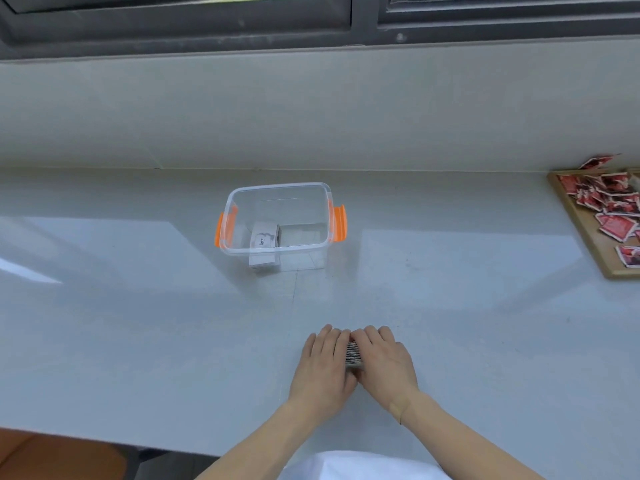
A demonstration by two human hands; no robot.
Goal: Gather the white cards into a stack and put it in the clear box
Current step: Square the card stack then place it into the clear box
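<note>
Stack of cards (354, 355) on edge on table (138, 306), near front edge, pressed between both palms. Left hand (323, 367) and right hand (386, 362): grip closed on stack, fingers curled over top. Clear box (280, 221) well beyond, lid off, orange latches, another card bundle (265, 241) inside at left. Bare table between hands and box. Wooden tray (588, 244) of red packets (613, 209) far right.

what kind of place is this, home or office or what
Hard to say; probably an indoor work counter by a window. A dark window frame runs above the pale counter, and a wooden tray of red packets sits at right.
</note>
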